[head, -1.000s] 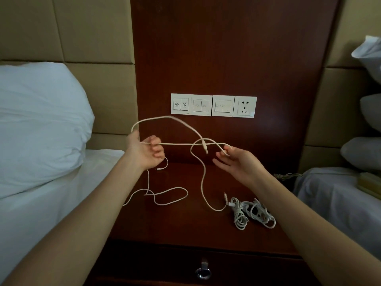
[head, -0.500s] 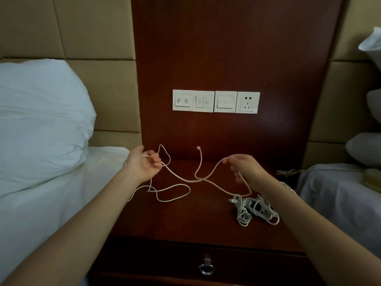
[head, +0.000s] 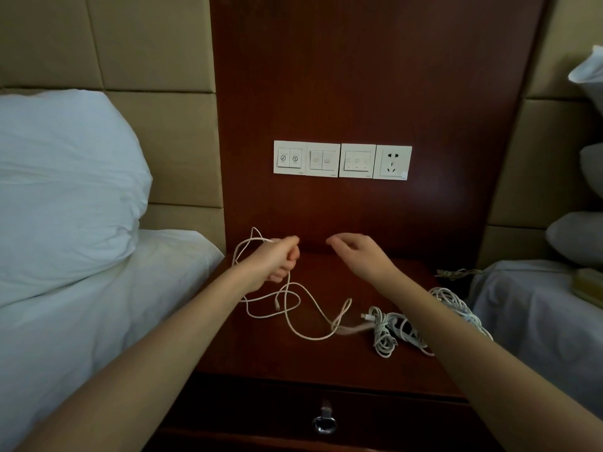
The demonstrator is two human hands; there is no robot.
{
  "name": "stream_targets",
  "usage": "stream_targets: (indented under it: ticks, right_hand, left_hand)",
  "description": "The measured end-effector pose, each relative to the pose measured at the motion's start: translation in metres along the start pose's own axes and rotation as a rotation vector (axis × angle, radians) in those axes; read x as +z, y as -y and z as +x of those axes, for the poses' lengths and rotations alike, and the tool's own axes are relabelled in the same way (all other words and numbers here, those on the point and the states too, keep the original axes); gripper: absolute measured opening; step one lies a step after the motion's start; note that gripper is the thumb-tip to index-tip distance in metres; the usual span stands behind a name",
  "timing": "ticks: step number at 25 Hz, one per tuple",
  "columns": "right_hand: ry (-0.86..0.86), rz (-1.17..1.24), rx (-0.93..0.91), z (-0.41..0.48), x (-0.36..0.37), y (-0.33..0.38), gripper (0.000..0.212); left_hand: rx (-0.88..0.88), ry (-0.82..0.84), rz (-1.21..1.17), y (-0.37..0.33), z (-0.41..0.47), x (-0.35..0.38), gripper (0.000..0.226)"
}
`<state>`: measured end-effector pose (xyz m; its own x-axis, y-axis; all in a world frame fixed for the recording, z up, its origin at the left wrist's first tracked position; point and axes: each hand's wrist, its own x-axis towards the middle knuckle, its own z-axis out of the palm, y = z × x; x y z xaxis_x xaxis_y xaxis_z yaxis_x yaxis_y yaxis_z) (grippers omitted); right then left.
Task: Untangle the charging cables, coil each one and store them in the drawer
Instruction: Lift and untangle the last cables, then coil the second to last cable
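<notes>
A thin cream charging cable [head: 295,324] trails in loose loops across the dark wooden nightstand [head: 261,357]. My left hand [head: 277,261] grips part of it, with a loop sticking up behind the fist. My right hand [head: 359,252] hovers beside it with fingers loosely curled and holds nothing. A tangled bundle of white cables [head: 398,327] lies at the right of the nightstand, partly hidden by my right forearm. The drawer [head: 375,422] below is closed, with a metal ring pull [head: 324,423].
A white pillow [head: 62,190] and bed sheet lie to the left. A second bed [head: 535,308] with pillows is on the right. Wall switches and a socket [head: 342,159] sit on the wooden panel behind. A thin dark cord [head: 456,273] lies at the back right.
My right hand let go of the cable, whose free length dropped onto the nightstand. My left hand gathered more cable into its fist and moved right, toward the middle.
</notes>
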<state>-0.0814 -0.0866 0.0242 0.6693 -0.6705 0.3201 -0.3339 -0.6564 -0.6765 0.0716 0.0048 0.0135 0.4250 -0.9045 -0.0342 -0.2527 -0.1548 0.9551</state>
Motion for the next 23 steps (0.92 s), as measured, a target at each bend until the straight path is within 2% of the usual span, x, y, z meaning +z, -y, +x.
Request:
stream_targets:
  ticks: [2, 4, 7, 8, 9, 10, 12, 14, 16, 18, 20, 21, 23]
  right_hand:
    - [0.164, 0.336, 0.064, -0.003, 0.003, 0.016, 0.043]
    - [0.295, 0.369, 0.062, -0.006, 0.012, 0.026, 0.051]
    - [0.574, 0.287, 0.009, -0.01, 0.019, 0.033, 0.052]
    - [0.692, 0.291, -0.034, -0.012, 0.019, 0.034, 0.049]
    - [0.768, 0.317, -0.082, -0.013, 0.018, 0.035, 0.045]
    - [0.789, 0.356, -0.119, -0.016, 0.018, 0.036, 0.04]
    - [0.659, 0.449, -0.148, -0.018, 0.019, 0.038, 0.025]
    - [0.44, 0.622, -0.12, -0.019, 0.02, 0.041, 0.021]
    - [0.219, 0.941, -0.005, -0.018, 0.012, 0.045, 0.025]
    - [0.006, 1.121, 0.095, -0.015, -0.005, 0.042, 0.024]
    - [-0.072, 0.945, 0.12, -0.016, -0.023, 0.035, 0.024]
    - [-0.062, 0.801, 0.122, -0.019, -0.028, 0.031, 0.023]
    - [-0.013, 0.605, 0.139, -0.029, -0.033, 0.027, 0.022]
  left_hand:
    - [0.057, 0.063, 0.204, -0.009, -0.013, 0.007, 0.044]
    - [0.03, 0.173, 0.452, -0.013, -0.015, 0.034, 0.043]
    - [-0.279, 0.397, 0.945, 0.012, -0.003, 0.041, 0.028]
    - [-0.396, 0.432, 0.955, 0.024, 0.006, 0.04, 0.034]
    - [-0.334, 0.519, 0.97, 0.036, 0.011, 0.034, 0.044]
    - [-0.408, 0.584, 0.919, 0.032, 0.01, 0.039, 0.048]
    - [-0.333, 0.632, 0.688, 0.01, -0.008, 0.032, 0.045]
    - [-0.158, 0.62, 0.534, -0.008, -0.03, 0.036, 0.044]
    - [-0.038, 0.673, 0.471, -0.004, -0.041, 0.029, 0.042]
    - [-0.095, 0.839, 0.554, 0.009, -0.05, 0.016, 0.037]
    - [-0.117, 0.905, 0.687, 0.02, -0.059, 0.007, 0.03]
    - [-0.089, 0.859, 0.699, 0.02, -0.064, 0.007, 0.028]
    - [-0.017, 0.621, 0.598, 0.014, -0.07, 0.006, 0.028]
